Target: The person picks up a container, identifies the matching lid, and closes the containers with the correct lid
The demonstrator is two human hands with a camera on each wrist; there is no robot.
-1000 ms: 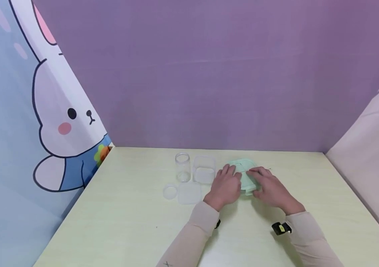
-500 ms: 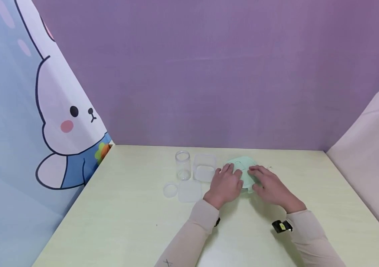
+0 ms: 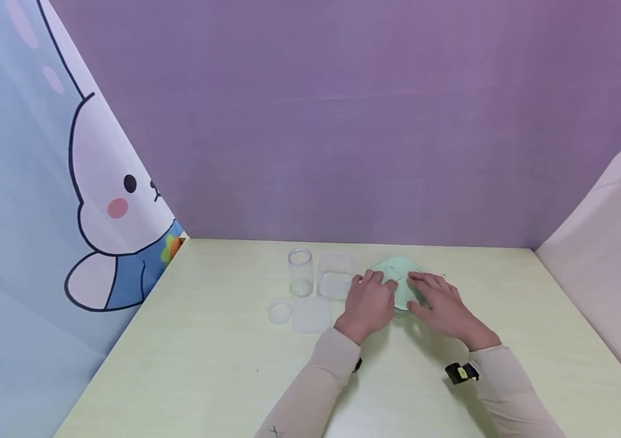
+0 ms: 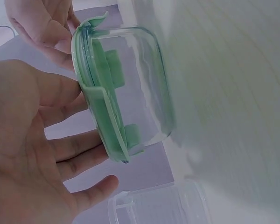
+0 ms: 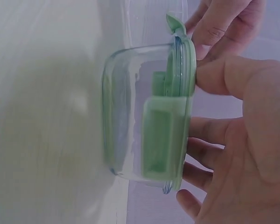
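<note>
My left hand [image 3: 369,302] lies flat with fingers straight on the green lid [image 3: 400,275] of a clear glass container [image 4: 144,93], and my right hand [image 3: 437,304] rests the same way on the lid's other side, fingers relaxed. Just left of my left hand stands an open square box [image 3: 335,277], beyond it a small jar [image 3: 300,271]; nearer me lie a square lid [image 3: 311,314] and a round lid [image 3: 280,313] on the table [image 3: 206,365]

Both arms wear long, close-fitting beige sleeves [image 3: 325,377] ending just behind each grip. A black wrist strap with a yellow patch [image 3: 461,373] circles the right cuff; a smaller black strap [image 3: 356,365] shows under the left.
</note>
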